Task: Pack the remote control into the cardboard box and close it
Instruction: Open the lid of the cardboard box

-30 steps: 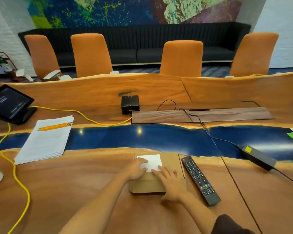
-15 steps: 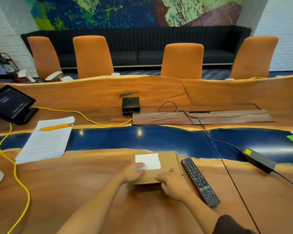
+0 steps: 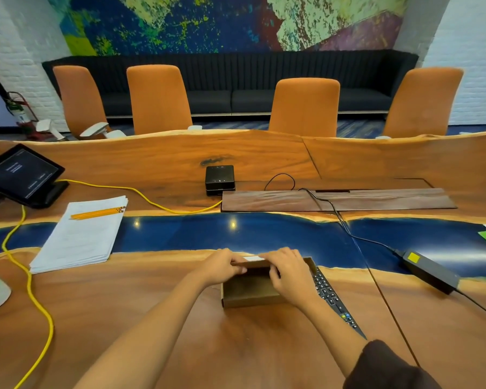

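A small cardboard box sits on the wooden table in front of me, its lid raised toward the far side. My left hand grips the lid's front edge on the left. My right hand holds the same edge on the right and covers part of the box's opening. A white label on the lid shows as a thin strip between my hands. The black remote control lies on the table just right of the box, partly hidden by my right wrist.
A black power brick with its cable lies at the right. A paper stack with pencils is at the left, a yellow cable loops down the left side, and a tablet stands far left. A small black device sits beyond the blue strip.
Both hands moved from resting on the shut lid to its front edge and lifted it up and back. The box now stands open. The remote has not moved.
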Tool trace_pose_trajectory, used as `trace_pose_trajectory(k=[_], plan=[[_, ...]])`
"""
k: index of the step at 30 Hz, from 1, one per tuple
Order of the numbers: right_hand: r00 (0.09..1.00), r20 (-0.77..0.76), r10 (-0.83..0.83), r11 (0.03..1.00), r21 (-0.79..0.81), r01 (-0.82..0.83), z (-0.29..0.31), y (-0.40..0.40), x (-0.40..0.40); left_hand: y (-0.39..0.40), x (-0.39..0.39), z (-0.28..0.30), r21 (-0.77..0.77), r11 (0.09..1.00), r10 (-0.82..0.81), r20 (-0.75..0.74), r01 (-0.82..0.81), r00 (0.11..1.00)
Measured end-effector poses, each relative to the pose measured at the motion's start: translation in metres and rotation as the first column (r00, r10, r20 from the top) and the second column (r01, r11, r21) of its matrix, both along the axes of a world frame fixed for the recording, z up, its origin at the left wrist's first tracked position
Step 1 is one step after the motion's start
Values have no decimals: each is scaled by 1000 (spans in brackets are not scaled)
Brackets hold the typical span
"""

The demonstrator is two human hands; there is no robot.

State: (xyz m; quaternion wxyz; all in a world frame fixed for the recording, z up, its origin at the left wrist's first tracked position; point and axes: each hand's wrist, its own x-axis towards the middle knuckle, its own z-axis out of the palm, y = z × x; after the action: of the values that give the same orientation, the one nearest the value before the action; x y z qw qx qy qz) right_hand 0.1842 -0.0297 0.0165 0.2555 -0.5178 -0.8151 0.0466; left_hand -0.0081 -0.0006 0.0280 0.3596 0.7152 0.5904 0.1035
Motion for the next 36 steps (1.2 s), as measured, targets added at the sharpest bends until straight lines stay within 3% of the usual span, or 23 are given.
trace_pose_trajectory(k=[3, 6, 9, 11, 14, 17, 21, 27, 36], plan=[[994, -81, -79, 966, 241, 96, -2, -5, -2, 7, -1, 11, 56, 998, 30, 26, -31, 999], [995, -81, -61, 949, 303, 83, -11, -10, -1, 15, -2, 18, 88, 993, 79, 54, -84, 995], [995, 97, 10, 992, 125, -22, -24, -16, 1, 22, -2, 23, 143, 985, 99, -24, -95, 995], [972, 229, 45, 997, -68, -30, -38, -18, 3, 24, -2, 26, 263, 962, 117, -150, -74, 982], [950, 299, 87, 960, -280, 1, -57, -19, 7, 26, 0, 27, 493, 868, 121, -319, 56, 940], [946, 307, 100, 942, -336, 9, -64, -22, 8, 29, 0, 23, 580, 755, 41, -506, 305, 862], [956, 285, 75, 940, -340, 27, -68, -23, 10, 27, -3, 13, 524, 652, 7, -727, 548, 687], [958, 273, 83, 919, -394, 33, -66, -21, 7, 30, -1, 3, 440, 735, 117, -832, 516, 542], [968, 238, 76, 851, -521, 61, -56, -22, 9, 23, 12, -10, 447, 806, 196, -821, 389, 537]])
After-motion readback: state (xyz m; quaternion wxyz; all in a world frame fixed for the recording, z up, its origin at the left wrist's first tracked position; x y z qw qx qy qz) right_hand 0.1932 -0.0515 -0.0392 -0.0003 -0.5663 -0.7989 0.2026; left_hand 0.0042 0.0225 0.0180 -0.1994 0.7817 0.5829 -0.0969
